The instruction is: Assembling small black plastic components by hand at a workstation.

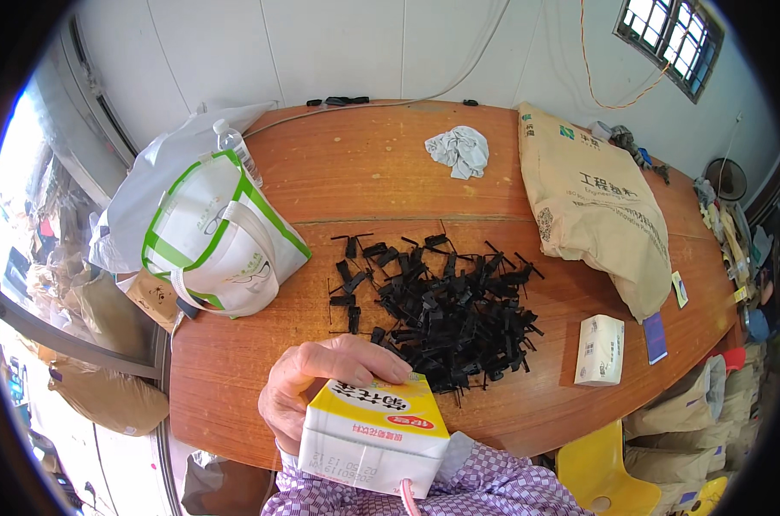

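Close to me, above the table's near edge, a yellow and white drink carton is tilted with a pinkish straw at its lower side. My left hand is closed on the carton, its fingers curled over the far yellow edge. A purple checked sleeve with a grey cuff marks my right arm at the lower right. The carton hides my right hand, so its fingers do not show. Just beyond the carton lies a heap of small black plastic parts with thin prongs.
The wooden table bears a white and green tote bag at left, a crumpled white cloth, a large brown paper sack and a small white packet at right. A yellow chair stands at the near right.
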`<state>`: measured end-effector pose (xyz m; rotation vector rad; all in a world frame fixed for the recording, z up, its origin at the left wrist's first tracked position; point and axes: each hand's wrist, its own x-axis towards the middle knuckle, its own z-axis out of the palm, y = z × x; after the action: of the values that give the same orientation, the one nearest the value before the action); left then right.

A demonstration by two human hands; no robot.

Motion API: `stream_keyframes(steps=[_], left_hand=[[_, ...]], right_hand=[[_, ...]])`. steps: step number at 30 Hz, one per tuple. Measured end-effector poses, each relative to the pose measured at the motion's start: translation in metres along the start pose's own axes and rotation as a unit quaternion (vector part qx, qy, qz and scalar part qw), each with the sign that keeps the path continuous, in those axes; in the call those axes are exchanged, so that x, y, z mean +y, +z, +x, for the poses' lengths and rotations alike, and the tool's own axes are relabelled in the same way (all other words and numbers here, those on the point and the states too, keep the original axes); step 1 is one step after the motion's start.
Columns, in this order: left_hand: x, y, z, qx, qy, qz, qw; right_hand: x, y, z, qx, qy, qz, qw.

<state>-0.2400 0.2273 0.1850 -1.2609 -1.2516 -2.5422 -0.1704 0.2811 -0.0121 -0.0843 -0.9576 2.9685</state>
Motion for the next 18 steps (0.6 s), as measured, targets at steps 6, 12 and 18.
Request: stream_keyframes(steps=[6,12,18], left_hand=[[0.002,0.000,0.000,-0.001,-0.003,0.016,1.000],[0.001,0.001,0.001,0.002,-0.001,0.006,1.000],[0.000,0.000,0.000,-0.002,0.007,0.009,1.000]], right_hand=[[0.000,-0.002,-0.001,0.000,-0.002,-0.026,1.000],[-0.001,-0.006,-0.001,-0.001,-0.006,-0.054,0.999],[-0.003,-0.010,-0.002,-0.001,-0.008,-0.082,0.997]])
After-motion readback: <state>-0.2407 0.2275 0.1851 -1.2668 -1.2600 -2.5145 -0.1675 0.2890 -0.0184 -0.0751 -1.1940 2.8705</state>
